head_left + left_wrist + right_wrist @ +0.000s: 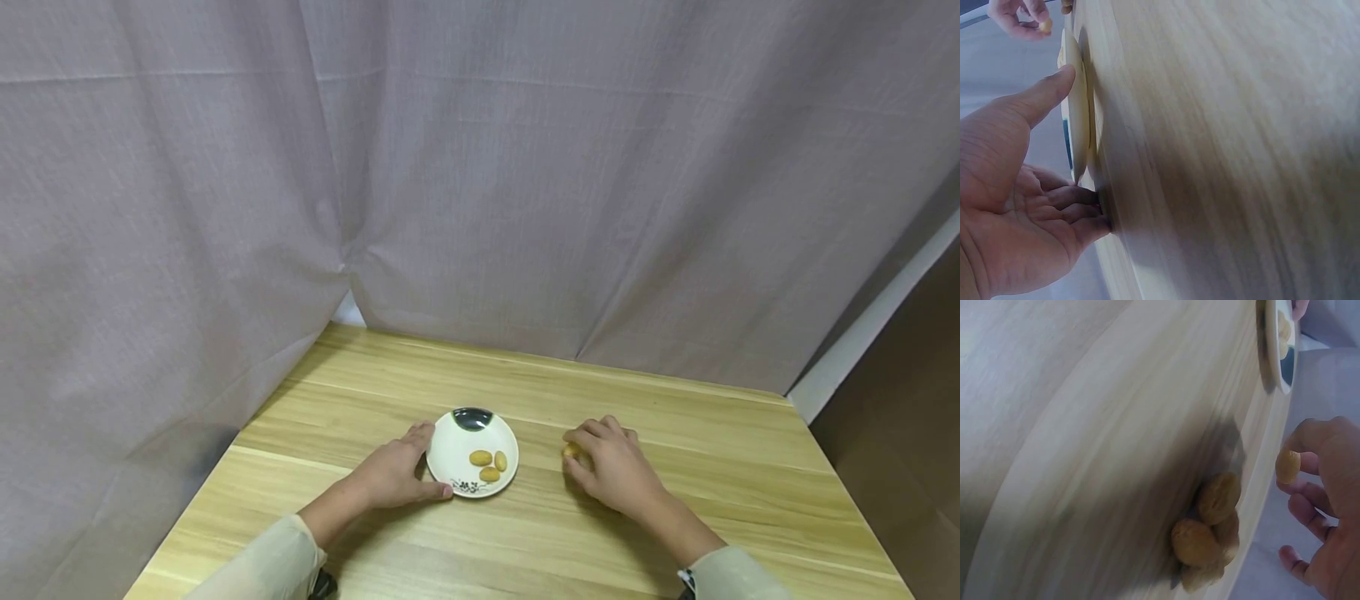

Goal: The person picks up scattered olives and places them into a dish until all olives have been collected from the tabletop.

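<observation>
A small white plate [451,457] with a dark green patch and a flower print lies on the table. On it are 3 yellow-orange oval kumquats [481,457]. My left hand [395,471] holds the plate's left rim, thumb at the near side and fingers at the far side. To the right of the plate, my right hand [617,468] pinches a kumquat [1288,465] between thumb and fingertips, above the table. Several loose kumquats [1196,542] sit in a heap below that hand in the right wrist view; the hand mostly hides them in the head view.
The wooden table [480,550] has pale yellow grain. A grey-mauve cloth [480,192] hangs behind it and along its left side. At the right stands a dark brown surface [907,417].
</observation>
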Motion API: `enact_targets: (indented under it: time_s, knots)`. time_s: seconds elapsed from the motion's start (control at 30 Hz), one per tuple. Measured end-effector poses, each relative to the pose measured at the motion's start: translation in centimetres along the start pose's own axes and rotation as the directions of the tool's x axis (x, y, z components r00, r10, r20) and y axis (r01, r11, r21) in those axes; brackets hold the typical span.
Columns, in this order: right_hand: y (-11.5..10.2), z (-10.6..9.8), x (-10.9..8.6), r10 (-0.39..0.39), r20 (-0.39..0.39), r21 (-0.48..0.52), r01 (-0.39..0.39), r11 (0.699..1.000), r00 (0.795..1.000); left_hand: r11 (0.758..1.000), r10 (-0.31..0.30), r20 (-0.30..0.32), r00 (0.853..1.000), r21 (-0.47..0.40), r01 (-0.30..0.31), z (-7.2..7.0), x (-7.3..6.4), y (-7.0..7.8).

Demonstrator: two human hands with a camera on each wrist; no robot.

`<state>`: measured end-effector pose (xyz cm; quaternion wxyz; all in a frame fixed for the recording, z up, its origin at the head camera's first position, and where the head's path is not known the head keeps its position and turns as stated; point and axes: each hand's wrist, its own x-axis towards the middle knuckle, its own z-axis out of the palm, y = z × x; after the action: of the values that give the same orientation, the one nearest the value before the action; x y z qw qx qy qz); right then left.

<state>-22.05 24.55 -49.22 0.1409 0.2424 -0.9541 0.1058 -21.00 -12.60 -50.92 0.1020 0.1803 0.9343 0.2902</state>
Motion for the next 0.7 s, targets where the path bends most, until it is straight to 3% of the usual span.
enact_targets:
  time_s: [0.7]
  knots:
    - [-3.6,-0.3,1.6,-0.056,-0.041,0.087,0.059,0.994,0.998,1.0,0.002,0.001,1.0,-0.008,-0.002,0.1,0.0,-0.2]
